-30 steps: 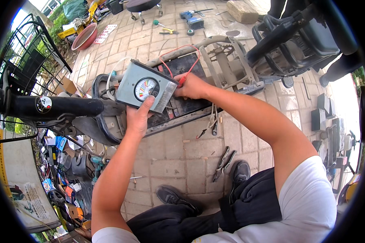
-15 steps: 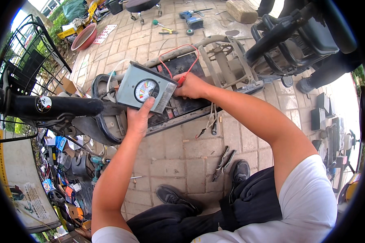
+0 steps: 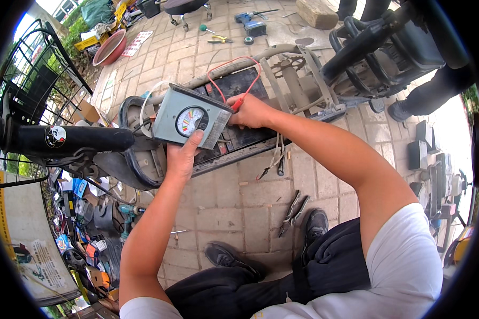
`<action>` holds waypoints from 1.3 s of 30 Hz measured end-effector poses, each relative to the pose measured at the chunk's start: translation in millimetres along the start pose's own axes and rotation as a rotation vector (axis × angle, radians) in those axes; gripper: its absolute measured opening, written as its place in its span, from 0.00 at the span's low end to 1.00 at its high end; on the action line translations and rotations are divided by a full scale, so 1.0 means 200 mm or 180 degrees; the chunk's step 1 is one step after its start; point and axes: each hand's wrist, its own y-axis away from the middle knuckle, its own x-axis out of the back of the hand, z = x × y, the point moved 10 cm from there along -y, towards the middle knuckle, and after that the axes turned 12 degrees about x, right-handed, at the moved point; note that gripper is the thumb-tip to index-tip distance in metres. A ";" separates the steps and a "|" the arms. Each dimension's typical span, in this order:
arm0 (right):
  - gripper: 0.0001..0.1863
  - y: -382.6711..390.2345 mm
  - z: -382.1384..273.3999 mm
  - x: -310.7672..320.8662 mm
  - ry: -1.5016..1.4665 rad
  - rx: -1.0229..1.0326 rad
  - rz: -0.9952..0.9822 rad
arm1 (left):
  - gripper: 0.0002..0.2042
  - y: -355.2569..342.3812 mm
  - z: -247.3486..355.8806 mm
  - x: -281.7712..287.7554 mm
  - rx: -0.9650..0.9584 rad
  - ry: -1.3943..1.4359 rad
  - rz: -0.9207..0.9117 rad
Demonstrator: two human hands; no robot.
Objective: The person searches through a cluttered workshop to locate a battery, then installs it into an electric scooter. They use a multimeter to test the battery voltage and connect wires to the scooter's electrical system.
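My left hand [image 3: 183, 154] grips a grey-blue box-shaped battery tester [image 3: 167, 114] by its near edge, thumb on the front beside the round dial [image 3: 191, 121]. The tester is tilted over the open frame [image 3: 197, 171] of an electric bike. My right hand [image 3: 253, 112] is closed on a red test probe [image 3: 237, 104], just right of the tester. From the probe a red wire [image 3: 260, 74] loops up over the black batteries [image 3: 248, 87] lying in the frame. The probe's tip and most of my right fingertips are hidden.
Pliers [image 3: 293, 213] lie on the paving near my shoes. A cordless drill [image 3: 250, 24] and yellow-handled pliers [image 3: 220, 39] are on the far side. A heap of boxes and parts [image 3: 93, 228] fills the left. Another person's leg [image 3: 436, 93] stands at the right, beside the bike.
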 end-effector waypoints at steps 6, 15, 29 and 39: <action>0.09 0.00 -0.02 -0.01 -0.0008 0.0022 -0.0010 | 0.30 0.00 0.00 0.01 0.0011 -0.0032 0.0013; 0.09 0.00 0.00 0.00 0.0002 -0.0003 0.0000 | 0.31 -0.01 0.00 0.00 -0.0009 -0.0043 -0.0027; 0.08 0.37 -0.49 -0.46 0.0628 0.1910 -0.1170 | 0.30 0.37 0.52 0.17 -0.0179 0.0309 -0.0239; 0.10 1.00 0.07 -1.73 0.1982 0.1327 -0.4227 | 0.32 1.71 -0.07 1.28 0.0736 -0.0855 0.2268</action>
